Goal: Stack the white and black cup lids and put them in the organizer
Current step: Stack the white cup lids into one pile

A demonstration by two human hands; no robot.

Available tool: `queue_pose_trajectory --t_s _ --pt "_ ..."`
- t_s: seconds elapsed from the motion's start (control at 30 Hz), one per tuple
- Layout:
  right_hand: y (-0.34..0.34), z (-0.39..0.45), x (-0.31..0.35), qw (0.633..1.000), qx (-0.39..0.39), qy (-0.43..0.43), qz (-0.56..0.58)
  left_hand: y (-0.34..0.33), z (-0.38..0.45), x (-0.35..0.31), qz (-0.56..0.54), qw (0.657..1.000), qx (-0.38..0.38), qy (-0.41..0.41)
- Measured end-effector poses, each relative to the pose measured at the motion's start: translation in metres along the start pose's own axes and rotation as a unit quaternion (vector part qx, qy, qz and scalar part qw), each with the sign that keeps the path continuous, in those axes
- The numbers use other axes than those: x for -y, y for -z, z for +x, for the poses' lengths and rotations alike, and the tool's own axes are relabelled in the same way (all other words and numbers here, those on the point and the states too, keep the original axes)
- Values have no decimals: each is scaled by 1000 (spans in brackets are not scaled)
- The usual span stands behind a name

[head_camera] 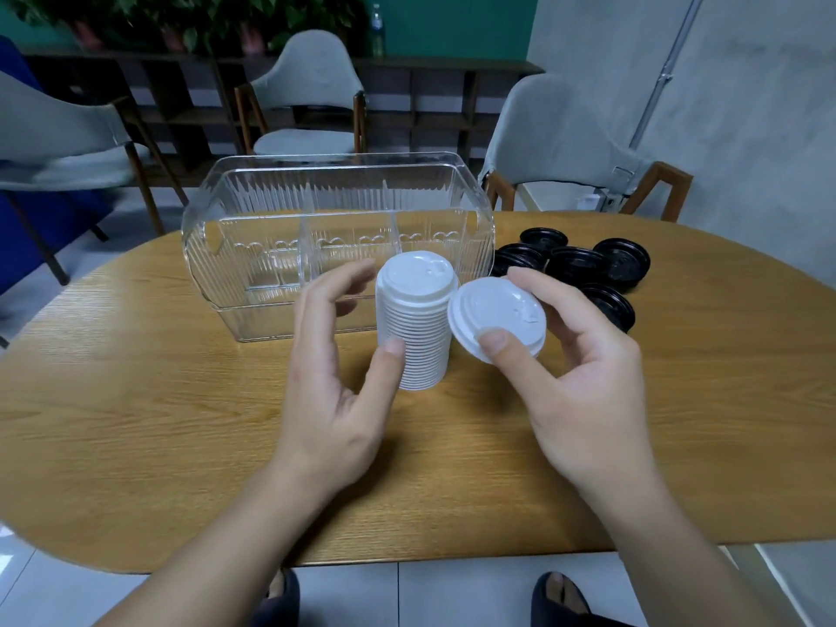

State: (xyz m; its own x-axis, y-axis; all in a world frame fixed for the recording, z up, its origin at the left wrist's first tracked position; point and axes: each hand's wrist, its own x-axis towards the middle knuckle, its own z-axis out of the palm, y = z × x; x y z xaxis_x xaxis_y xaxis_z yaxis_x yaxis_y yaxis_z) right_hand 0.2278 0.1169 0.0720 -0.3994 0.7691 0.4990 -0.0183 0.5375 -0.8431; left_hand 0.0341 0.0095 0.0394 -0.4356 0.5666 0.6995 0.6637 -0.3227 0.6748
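Stack [414, 323] is steadied by the left hand [337, 377], fingers curled round it; lid [497, 319] is pinched by the right hand [574, 368] — the column could be toppled if seated off-centre

My left hand [334, 368] hides the far side of the white stack [414, 323], so I can't tell whether those fingers touch it. My right hand [583, 368] covers part of the black lids [583, 264]. The frame's bottom edge cuts off both forearms.
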Motion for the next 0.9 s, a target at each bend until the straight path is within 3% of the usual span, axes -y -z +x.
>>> queue_pose_trajectory --t_s 0.33,0.9 --pt "-27 42 3 1000 18 -17 -12 -15 16 18 35 986 77 143" --pt "-34 44 0 991 95 -33 -87 -13 15 11 -109 965 161 178"
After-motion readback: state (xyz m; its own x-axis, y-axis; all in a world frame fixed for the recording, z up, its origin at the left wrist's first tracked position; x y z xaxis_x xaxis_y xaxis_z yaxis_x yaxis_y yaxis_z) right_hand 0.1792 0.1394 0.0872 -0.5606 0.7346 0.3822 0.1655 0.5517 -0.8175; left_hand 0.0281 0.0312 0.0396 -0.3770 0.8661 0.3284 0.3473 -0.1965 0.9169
